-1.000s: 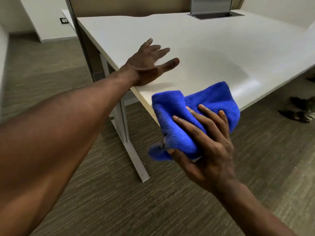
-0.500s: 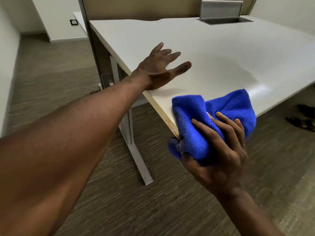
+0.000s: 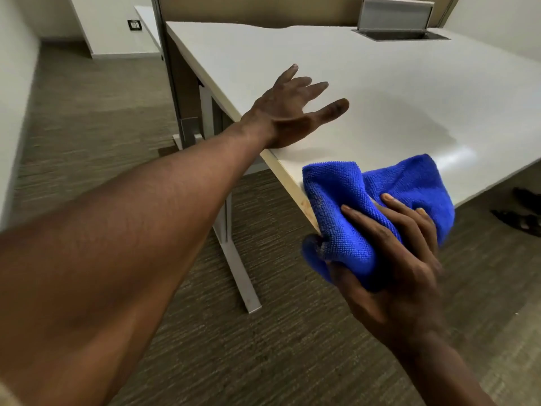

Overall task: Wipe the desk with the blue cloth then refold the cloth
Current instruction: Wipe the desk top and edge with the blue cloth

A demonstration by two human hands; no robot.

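A bunched blue cloth [image 3: 360, 206] is gripped in my right hand [image 3: 392, 265] at the near corner of the white desk [image 3: 380, 92]. The cloth's upper part overlaps the desk corner; its lower part hangs below the edge. My left hand [image 3: 292, 106] has its fingers spread and its heel resting on the desk's left edge, a little left of and beyond the cloth. It holds nothing.
A grey cable box with a raised lid [image 3: 398, 22] is set into the desk's far side. The desk's metal leg [image 3: 234, 244] stands on the carpet below its left edge. Dark sandals [image 3: 521, 212] lie on the floor at right. A partition post [image 3: 169, 68] rises at the desk's far left.
My right hand has carried the cloth a little up and right, onto the desk corner. My left hand stays spread at the desk's left edge. The view has shifted slightly.
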